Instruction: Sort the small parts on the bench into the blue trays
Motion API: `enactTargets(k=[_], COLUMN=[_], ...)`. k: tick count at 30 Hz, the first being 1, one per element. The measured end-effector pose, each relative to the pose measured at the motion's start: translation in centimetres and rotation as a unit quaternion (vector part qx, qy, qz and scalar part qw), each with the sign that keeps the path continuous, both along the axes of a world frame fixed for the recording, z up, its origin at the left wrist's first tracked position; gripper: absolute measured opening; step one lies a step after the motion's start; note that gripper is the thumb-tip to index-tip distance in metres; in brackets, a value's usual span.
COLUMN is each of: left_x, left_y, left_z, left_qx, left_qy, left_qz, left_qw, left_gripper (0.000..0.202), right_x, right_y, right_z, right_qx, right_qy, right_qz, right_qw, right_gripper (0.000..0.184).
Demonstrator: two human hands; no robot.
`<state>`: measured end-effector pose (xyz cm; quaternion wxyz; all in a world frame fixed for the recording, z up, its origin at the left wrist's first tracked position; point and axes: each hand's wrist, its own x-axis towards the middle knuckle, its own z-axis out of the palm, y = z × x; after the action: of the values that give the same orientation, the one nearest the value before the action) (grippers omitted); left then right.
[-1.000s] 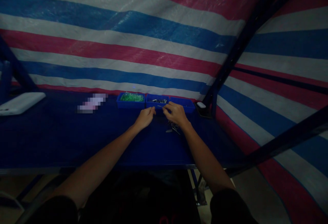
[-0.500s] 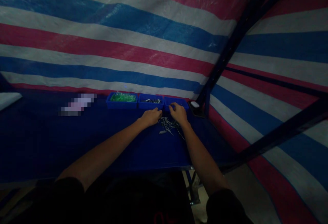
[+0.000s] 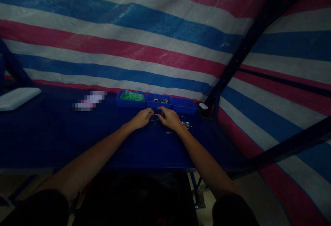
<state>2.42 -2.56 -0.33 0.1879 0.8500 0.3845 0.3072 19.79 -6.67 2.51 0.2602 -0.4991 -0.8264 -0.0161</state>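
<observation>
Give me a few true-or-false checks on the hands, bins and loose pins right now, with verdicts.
1. The left hand and right hand are close together in front of the middle blue plastic bin. True.
2. The leftmost blue plastic bin holds green pieces. True.
3. The loose thin metal pins lie left of the left hand. False: they lie on the dark blue table, mostly right of the right hand.
4. The flat white slab sits inside a bin. False: it lies on the table's far left.
5. Four bins stand in the row. False: three.
</observation>
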Motion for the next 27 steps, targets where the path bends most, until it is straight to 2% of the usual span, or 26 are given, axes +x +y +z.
enactTargets(k=[4, 9, 12, 14, 16, 18, 21, 23, 25, 27], left_x=[0.1, 0.1, 0.2, 0.2, 0.0, -0.3, -0.9, -1.2, -1.2, -1.1], left_y=[-0.5, -0.6, -0.6, -0.6, -0.5, -0.3, 0.2, 0.5, 0.7, 0.7], left_z=[0.6, 1.1, 1.1, 1.1, 1.1, 1.0, 0.6, 0.2, -0.2, -0.4], left_qx=[-0.021, -0.036, -0.059, -0.07, -0.066, -0.038, 0.007, 0.012, 0.006, 0.008], left_qy=[-0.048, -0.144, -0.203, -0.211, -0.179, -0.103, 0.038, 0.101, 0.132, 0.141], left_qz=[0.01, 0.045, 0.025, 0.006, 0.013, 0.027, -0.003, -0.025, -0.025, -0.017], left_qw=[0.999, 0.988, 0.977, 0.975, 0.982, 0.994, 0.999, 0.994, 0.991, 0.99], left_gripper=[0.027, 0.023, 0.022, 0.024, 0.027, 0.029, 0.026, 0.02, 0.015, 0.013], right_x=[-0.3, -0.6, -0.6, -0.3, 0.4, 1.7, 4.7, 6.6, 8.0, 8.2], right_y=[-0.1, -0.2, -0.3, -0.2, 0.1, 0.5, 1.3, 1.6, 1.7, 1.6], right_z=[-0.3, -0.2, 0.0, 0.2, 0.7, 1.2, 1.8, 1.6, 1.2, 0.8], right_qx=[0.03, 0.037, 0.043, 0.047, 0.054, 0.078, 0.114, 0.097, 0.064, 0.047], right_qy=[-0.019, -0.026, -0.016, -0.006, 0.011, 0.046, 0.11, 0.13, 0.134, 0.137], right_qz=[0.021, 0.007, -0.022, -0.035, -0.057, -0.113, -0.266, -0.354, -0.394, -0.389], right_qw=[0.999, 0.999, 0.999, 0.998, 0.997, 0.99, 0.951, 0.921, 0.907, 0.91], right_gripper=[0.013, 0.013, 0.018, 0.02, 0.022, 0.025, 0.03, 0.04, 0.049, 0.047])
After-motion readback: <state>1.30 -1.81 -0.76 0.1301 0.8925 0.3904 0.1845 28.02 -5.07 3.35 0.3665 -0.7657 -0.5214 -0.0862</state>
